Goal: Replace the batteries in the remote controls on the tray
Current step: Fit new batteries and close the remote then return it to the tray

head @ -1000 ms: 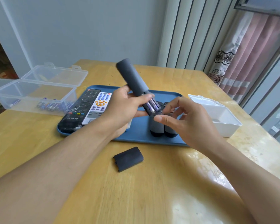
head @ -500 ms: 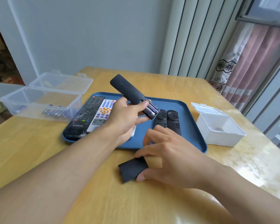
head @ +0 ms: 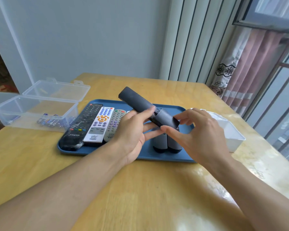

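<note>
Head view: hands (head: 132, 130) hiding two dark remotes' (head: 167, 142) upper halves.

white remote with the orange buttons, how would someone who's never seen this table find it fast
Find the blue tray in the middle of the wooden table. Three remotes lie side by side at its left end. The white remote is the middle one, between a black remote and a grey remote, and only it has an orange ring of buttons.

"JTKTP" on black remote (head: 81, 126); white remote's label illegible.
</note>
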`<state>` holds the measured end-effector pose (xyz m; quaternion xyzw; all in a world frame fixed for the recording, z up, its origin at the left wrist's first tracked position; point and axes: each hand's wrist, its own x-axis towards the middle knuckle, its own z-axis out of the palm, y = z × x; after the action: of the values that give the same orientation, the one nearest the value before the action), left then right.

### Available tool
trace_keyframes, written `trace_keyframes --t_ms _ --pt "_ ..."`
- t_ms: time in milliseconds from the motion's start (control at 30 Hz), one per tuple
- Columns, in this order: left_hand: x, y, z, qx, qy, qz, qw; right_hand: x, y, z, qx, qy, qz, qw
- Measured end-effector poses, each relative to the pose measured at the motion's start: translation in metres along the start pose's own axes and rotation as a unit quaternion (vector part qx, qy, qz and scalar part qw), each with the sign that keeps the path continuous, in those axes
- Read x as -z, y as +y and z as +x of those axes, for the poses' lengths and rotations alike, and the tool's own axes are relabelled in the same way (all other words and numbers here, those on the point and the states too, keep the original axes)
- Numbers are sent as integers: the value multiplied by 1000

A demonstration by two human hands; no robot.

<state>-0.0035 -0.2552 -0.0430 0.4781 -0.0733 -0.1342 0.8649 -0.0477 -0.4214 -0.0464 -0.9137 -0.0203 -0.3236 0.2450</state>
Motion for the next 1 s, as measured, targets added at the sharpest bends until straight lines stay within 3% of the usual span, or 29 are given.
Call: trace_keyframes --t_ms 167,333,433,567,667,833,1000 --pt "1 -7 -1 -37 16 78 996 -1 0 -2 3 -14 -5 1000" --pt "3 -4 -1 -45 2 88 995 2 0 2 -90 -65 114 987" --pt "4 -1 2 -57 2 84 995 3 2 4 -153 -121 235 952" --pt "6 2 3 -76 4 82 994 8 3 7 -234 -197 376 875" --pt "5 3 3 -128 22 110 985 8 4 9 -244 -255 426 833" --pt "8 4 4 -172 46 124 976 4 1 7 -279 -279 502 770" --pt "9 8 4 -164 47 131 977 1 1 6 -286 -275 522 755"
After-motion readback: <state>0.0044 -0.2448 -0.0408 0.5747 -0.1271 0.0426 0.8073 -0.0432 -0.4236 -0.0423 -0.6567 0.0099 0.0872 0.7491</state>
